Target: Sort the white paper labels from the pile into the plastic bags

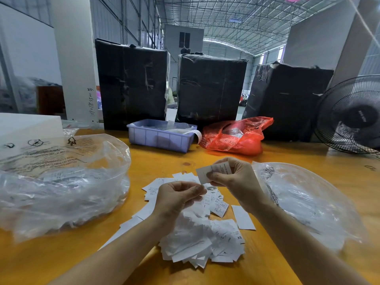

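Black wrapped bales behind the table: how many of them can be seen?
3. One bale stands at the left behind the blue bin, one in the middle, one at the right beside the fan. Others may be hidden.

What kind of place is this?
Probably a warehouse or factory: a high metal roof, big black-wrapped bales behind the wooden table, and a pile of labels being sorted.

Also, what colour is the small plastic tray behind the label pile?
Pale lilac-blue; the tray shows clearly in the head view, beside a red bag.
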A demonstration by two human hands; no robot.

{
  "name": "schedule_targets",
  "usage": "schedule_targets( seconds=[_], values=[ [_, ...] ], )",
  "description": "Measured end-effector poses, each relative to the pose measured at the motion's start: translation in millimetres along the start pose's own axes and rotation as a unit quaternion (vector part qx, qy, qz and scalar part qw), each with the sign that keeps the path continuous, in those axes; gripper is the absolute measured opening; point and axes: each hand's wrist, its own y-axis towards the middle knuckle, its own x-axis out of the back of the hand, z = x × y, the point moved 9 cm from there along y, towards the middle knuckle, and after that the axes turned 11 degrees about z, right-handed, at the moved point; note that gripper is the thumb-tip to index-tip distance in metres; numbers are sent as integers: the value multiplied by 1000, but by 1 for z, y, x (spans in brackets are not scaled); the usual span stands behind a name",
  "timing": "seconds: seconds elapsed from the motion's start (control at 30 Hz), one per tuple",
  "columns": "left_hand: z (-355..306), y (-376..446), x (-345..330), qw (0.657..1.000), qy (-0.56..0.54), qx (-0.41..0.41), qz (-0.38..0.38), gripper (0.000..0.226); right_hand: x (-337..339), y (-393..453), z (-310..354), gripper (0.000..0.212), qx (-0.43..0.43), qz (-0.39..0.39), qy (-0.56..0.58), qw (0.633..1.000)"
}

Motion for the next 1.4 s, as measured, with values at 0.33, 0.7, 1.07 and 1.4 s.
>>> schedule_targets(
  seconds=[0.33, 0.7, 1.07, 1.4],
  values=[
    [1, 0, 0, 1000, 9, 2, 1, 26, 2, 0, 0, 16, 4, -13, 0, 1000],
    [2, 0, 1, 1000, -7, 5, -1, 27, -1, 0, 0, 14, 0, -5, 2, 1000],
    [3, 0, 0, 1000, -6, 7, -2, 27, -3, -1, 1, 18, 5, -6, -34, 999],
    [4, 1, 1, 1000, -10, 10, -3, 28, -2, -2, 3, 16, 14, -8, -21, 1000]
  ],
)
